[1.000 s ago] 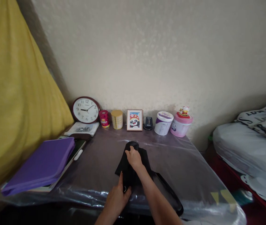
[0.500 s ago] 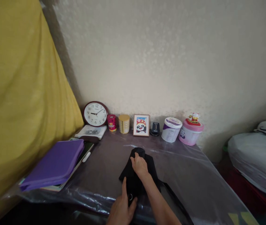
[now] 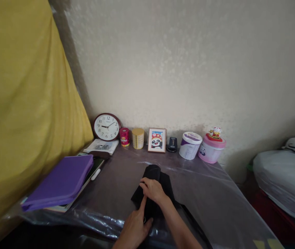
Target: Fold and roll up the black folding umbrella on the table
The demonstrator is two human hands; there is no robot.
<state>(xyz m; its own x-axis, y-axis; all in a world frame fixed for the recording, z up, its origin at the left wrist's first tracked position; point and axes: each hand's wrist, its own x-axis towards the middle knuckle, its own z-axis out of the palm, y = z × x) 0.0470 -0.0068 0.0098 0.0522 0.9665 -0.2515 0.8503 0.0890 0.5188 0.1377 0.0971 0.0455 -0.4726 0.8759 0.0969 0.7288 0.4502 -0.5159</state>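
Observation:
A folded black cloth item (image 3: pixel 166 183) with a long black strap (image 3: pixel 193 216) lies near the front edge of the table. My right hand (image 3: pixel 152 190) is on its upper part, fingers curled down onto the fabric. My left hand (image 3: pixel 135 223) rests at its lower left, with the index finger stretched up to the right fingertips and the thumb held apart. Between that thumb and finger, a small shiny ring on the cloth is partly covered. The left hand's other fingers are hidden.
Left on the plastic-covered table (image 3: pixel 118 186) lies a purple folder (image 3: pixel 59 181) over books, beside a white marker (image 3: pixel 95 174). Along the wall stand a clock (image 3: pixel 107 127), red tin (image 3: pixel 124 137), yellow-lidded can (image 3: pixel 137 139), panda picture frame (image 3: pixel 157 140), dark stapler-like object (image 3: pixel 172 144) and two tubs (image 3: pixel 189 148).
My right hand has moved down and slightly left across the black cloth, and its fingers now meet my left index finger. The left hand has barely shifted.

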